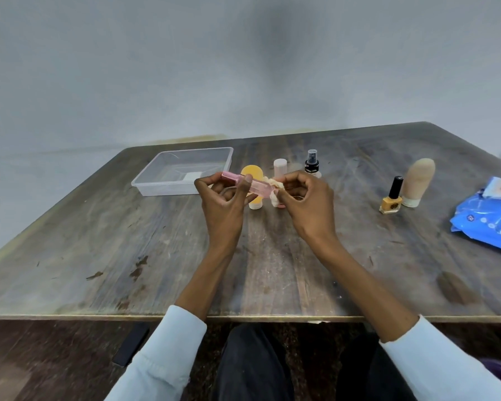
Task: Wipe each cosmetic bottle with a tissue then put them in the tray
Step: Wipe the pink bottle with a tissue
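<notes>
Both hands (268, 198) on pink bottle (250, 185).

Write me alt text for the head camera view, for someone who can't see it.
Over a worn wooden table, a left hand holds a slim pink bottle while the right hand wipes its end with a tissue. An empty clear tray sits at left; four more bottles and a blue wipes pack lie beyond and to the right.
</notes>
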